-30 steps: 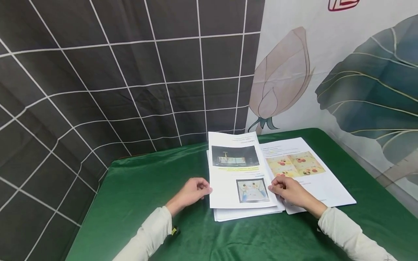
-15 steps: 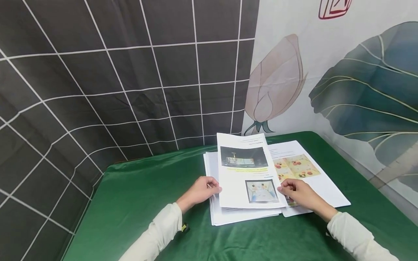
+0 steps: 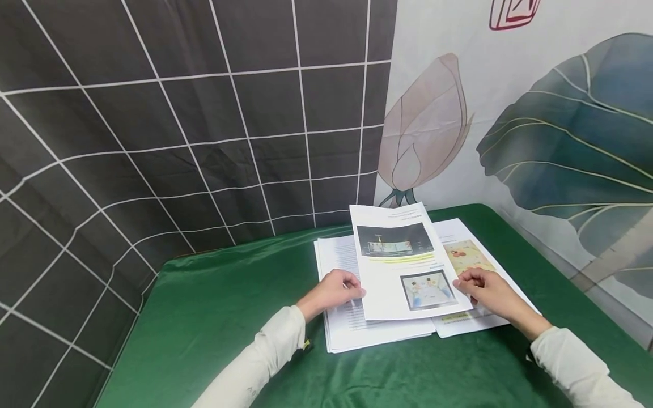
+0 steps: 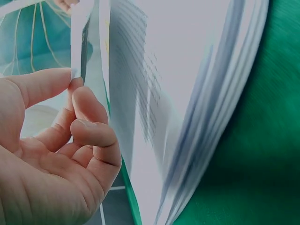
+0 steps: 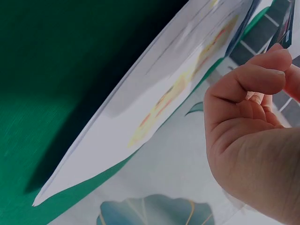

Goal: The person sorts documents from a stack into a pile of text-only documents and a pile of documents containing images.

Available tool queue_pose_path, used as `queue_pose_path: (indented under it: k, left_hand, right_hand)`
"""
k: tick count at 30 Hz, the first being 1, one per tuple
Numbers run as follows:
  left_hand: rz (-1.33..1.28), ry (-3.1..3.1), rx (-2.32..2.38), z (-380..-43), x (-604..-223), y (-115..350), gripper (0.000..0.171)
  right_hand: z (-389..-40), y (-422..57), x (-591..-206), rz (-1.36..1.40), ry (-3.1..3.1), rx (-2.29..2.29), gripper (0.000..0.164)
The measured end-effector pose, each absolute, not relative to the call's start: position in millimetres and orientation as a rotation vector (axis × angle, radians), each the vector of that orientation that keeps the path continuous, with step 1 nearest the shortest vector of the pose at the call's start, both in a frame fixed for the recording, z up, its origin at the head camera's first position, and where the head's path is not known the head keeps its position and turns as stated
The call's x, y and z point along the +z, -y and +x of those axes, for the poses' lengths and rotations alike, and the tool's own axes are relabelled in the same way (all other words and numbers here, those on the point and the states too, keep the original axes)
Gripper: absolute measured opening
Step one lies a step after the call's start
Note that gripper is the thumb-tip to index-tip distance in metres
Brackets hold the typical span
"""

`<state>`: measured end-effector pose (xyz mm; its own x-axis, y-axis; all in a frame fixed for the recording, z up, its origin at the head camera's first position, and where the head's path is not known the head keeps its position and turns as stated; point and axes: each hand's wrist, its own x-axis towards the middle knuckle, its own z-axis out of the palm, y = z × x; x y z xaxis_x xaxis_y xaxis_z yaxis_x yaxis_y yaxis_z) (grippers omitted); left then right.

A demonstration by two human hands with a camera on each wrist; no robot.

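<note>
A printed sheet of paper (image 3: 388,289) with two pictures and a yellow-highlighted line is held up between both hands. My left hand (image 3: 338,292) pinches its left edge between thumb and fingers, as the left wrist view also shows. On the opposite edge, my right hand (image 3: 487,289) pinches the sheet the same way. Beneath it on the left lies a stack of papers (image 3: 352,335) with lines of text on top. To the right lies a second pile of papers (image 3: 500,317) showing a yellow picture, partly covered by the held sheet and the right hand.
A green cloth (image 3: 229,294) covers the table. Behind it hangs a dark curtain (image 3: 178,124) with a white grid, and on the right a white backdrop with a lotus bud (image 3: 425,124) and a large leaf (image 3: 586,130).
Both hands have carried the sheet rightward, from over the left stack to overlapping the right pile. More of the left stack's text shows now. The head view has shifted slightly.
</note>
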<state>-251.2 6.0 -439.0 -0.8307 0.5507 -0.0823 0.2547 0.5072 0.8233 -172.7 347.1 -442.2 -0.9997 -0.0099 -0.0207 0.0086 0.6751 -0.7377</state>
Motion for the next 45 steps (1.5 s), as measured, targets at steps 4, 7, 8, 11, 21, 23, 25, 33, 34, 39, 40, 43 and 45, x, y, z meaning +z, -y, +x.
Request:
queue_pose_path:
  k: [4, 7, 8, 11, 21, 23, 25, 33, 34, 39, 40, 43, 45]
  left_hand:
    - [0.697, -2.415, 1.191, -253, -439, -20, 0.011]
    - [0.717, -2.421, 1.155, -254, -438, -31, 0.01]
    - [0.726, -2.424, 1.143, -255, -439, -35, 0.01]
    - [0.758, -2.43, 1.114, -255, -439, -46, 0.011]
    - [0.845, -2.387, 1.101, -252, -439, -76, 0.014]
    - [0.856, -2.388, 1.104, -251, -439, -81, 0.015]
    - [0.872, -2.395, 1.089, -251, -438, -85, 0.015]
    - [0.899, -2.387, 1.063, -248, -437, -106, 0.015]
    - [0.899, -2.383, 1.062, -247, -437, -108, 0.016]
    - [0.886, -2.377, 1.066, -245, -441, -113, 0.016]
    - [0.878, -2.377, 1.072, -245, -442, -113, 0.016]
    - [0.85, -2.379, 1.078, -245, -447, -114, 0.016]
    - [0.844, -2.376, 1.075, -244, -451, -117, 0.016]
  right_hand:
    - [-170, -357, -440, 0.049, -2.863, -1.254, 0.031]
    - [-167, -363, -438, 0.077, -2.883, -1.236, 0.032]
    - [-166, -365, -438, 0.089, -2.889, -1.228, 0.033]
    - [-162, -372, -437, 0.119, -2.907, -1.201, 0.036]
    - [-150, -402, -431, 0.194, -2.955, -1.176, 0.039]
    - [-149, -406, -429, 0.208, -2.961, -1.16, 0.041]
    - [-148, -410, -428, 0.232, -2.969, -1.141, 0.042]
    - [-143, -424, -426, 0.32, -2.974, -1.103, 0.048]
    - [-142, -425, -426, 0.328, -2.972, -1.103, 0.048]
    - [-145, -428, -432, 0.337, -2.998, -1.086, 0.048]
    - [-145, -428, -433, 0.341, -3.004, -1.082, 0.048]
    - [-146, -429, -438, 0.367, -3.004, -1.085, 0.048]
    - [-144, -431, -440, 0.392, -2.989, -1.098, 0.05]
